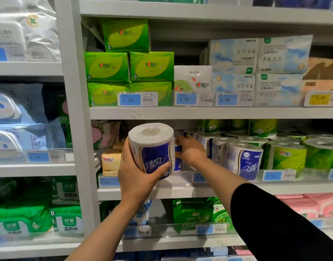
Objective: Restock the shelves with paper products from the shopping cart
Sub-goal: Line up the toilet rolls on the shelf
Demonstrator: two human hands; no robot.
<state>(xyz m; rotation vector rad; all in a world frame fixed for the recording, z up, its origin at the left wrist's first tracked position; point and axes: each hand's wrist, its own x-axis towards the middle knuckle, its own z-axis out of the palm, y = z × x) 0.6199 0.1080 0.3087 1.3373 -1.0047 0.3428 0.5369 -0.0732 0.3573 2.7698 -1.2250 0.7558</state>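
- Holding a wrapped toilet roll [152, 149] in my left hand [135, 172], just left of the frame's centre: white paper under clear film, a deep blue label with white characters, core end tilted up toward me.
- My left fingers are clamped around its lower half, thumb on the blue label, the roll lifted in front of the middle shelf [180, 192] and not resting on it.
- My right hand [190, 149], black sleeve [274, 223] pushed up the forearm, reaches in behind that roll; its fingers are closed on a second blue roll [178, 159] standing at the shelf's front edge, mostly hidden by the one I hold.
- To the right of my right hand stand more blue-and-white rolls [242, 157]; I can count about four clearly, others blocked behind.
- Further right are green-wrapped rolls [288, 157], at least six across two rows.
- On the shelf above, upper centre, sit five green tissue packs [151, 65], one white pack with a green print [193, 78], and four pale blue facial tissue packs [235, 55].
- Blue price tags [130, 99] run along the clear shelf fronts.
- White metal shelving fills the whole view; wet-wipe packs [66, 191] fill the bay at the left, pink packs [312, 204] sit at lower right.
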